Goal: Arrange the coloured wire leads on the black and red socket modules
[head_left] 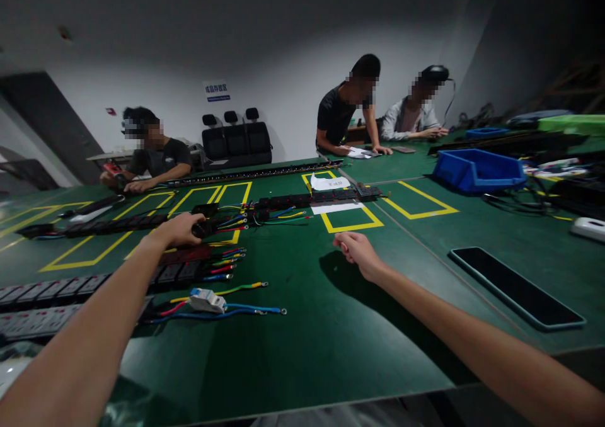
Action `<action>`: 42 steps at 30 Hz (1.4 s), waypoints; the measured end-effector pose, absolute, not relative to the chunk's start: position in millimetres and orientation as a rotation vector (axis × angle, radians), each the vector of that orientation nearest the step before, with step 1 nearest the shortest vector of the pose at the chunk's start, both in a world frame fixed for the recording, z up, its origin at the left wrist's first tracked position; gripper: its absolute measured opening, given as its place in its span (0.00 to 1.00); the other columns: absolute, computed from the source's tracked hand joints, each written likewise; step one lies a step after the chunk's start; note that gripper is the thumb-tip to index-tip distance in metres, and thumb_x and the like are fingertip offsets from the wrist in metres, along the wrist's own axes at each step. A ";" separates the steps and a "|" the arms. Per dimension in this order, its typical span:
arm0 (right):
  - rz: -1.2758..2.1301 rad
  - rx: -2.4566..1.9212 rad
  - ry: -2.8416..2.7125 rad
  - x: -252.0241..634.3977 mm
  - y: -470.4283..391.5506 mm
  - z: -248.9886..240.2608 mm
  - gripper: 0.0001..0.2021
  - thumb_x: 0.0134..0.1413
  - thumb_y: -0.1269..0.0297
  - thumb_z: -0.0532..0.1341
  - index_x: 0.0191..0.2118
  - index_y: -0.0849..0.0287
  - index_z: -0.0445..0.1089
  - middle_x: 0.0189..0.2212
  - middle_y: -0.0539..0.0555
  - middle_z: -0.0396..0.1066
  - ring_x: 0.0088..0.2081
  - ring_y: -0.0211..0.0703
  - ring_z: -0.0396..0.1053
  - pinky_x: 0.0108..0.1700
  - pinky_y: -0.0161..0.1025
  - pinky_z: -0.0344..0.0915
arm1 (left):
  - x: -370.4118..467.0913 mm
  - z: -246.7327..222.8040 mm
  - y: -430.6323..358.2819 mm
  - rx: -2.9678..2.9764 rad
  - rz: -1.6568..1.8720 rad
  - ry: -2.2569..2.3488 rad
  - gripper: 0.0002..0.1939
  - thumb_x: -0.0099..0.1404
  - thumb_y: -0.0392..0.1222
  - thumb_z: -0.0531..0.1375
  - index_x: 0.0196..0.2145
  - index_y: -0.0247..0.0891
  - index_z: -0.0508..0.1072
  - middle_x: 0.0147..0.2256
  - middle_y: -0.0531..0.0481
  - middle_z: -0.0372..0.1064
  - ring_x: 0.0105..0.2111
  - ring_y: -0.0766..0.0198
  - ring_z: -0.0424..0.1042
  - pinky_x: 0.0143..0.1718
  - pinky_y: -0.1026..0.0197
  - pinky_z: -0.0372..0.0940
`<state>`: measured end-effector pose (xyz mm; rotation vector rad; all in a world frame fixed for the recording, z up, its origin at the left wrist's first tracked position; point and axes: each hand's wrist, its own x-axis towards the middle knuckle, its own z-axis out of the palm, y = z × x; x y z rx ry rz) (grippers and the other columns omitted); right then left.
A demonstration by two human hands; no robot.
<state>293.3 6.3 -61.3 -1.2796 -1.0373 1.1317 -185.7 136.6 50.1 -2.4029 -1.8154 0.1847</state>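
Observation:
My left hand (182, 230) reaches over the green table, its fingers closed round a black part at the end of a row of black strip modules (127, 223). Coloured wires with ring terminals (231, 225) stick out just right of it. Closer to me lie grey-and-black socket strips (51, 291), partly hidden by my forearm. A white-and-blue breaker-like block (207, 300) rests at their wire ends. My right hand (358, 255) hovers over the table with curled fingers; whatever they pinch, if anything, is too small to tell.
A phone (515, 288) lies at the right, with a blue bin (479, 170) and tangled cables behind it. Another black strip (307, 200) with paper (329, 182) crosses the middle. Yellow tape marks the table. Three people (347, 115) work along the far side.

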 end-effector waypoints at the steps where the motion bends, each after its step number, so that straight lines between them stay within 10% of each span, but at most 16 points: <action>1: 1.129 -1.281 -1.043 293.0 6.5 -61.5 0.14 0.45 0.53 0.64 0.25 0.61 0.70 0.18 0.44 0.54 0.19 0.31 0.48 0.19 0.31 0.43 | -185.8 55.1 133.5 -2.406 0.159 -1.785 0.38 0.52 0.53 0.64 0.60 0.43 0.70 0.51 0.43 0.74 0.53 0.48 0.71 0.54 0.55 0.64; 20: 1.118 -1.297 -1.143 295.4 6.1 -59.5 0.15 0.48 0.51 0.61 0.27 0.60 0.71 0.18 0.44 0.55 0.18 0.32 0.50 0.19 0.32 0.46 | 7.6 26.2 7.8 -2.722 -0.134 -1.281 0.30 0.58 0.47 0.65 0.59 0.46 0.72 0.47 0.43 0.67 0.46 0.51 0.69 0.47 0.54 0.66; 31: 0.456 -1.551 -1.637 306.5 11.8 -62.6 0.17 0.60 0.56 0.53 0.26 0.57 0.72 0.22 0.50 0.68 0.28 0.42 0.65 0.30 0.36 0.52 | 1.3 -11.9 3.6 -2.722 -0.304 -1.245 0.34 0.65 0.53 0.64 0.65 0.44 0.64 0.49 0.42 0.66 0.48 0.51 0.67 0.49 0.52 0.63; 42: 0.298 -1.697 -2.016 293.8 -6.0 -52.2 0.09 0.64 0.61 0.58 0.45 0.54 0.74 0.31 0.50 0.76 0.33 0.42 0.71 0.31 0.36 0.50 | 4.7 -18.6 0.4 -2.669 -0.298 -1.208 0.32 0.70 0.58 0.59 0.66 0.44 0.62 0.51 0.41 0.67 0.50 0.49 0.68 0.48 0.52 0.61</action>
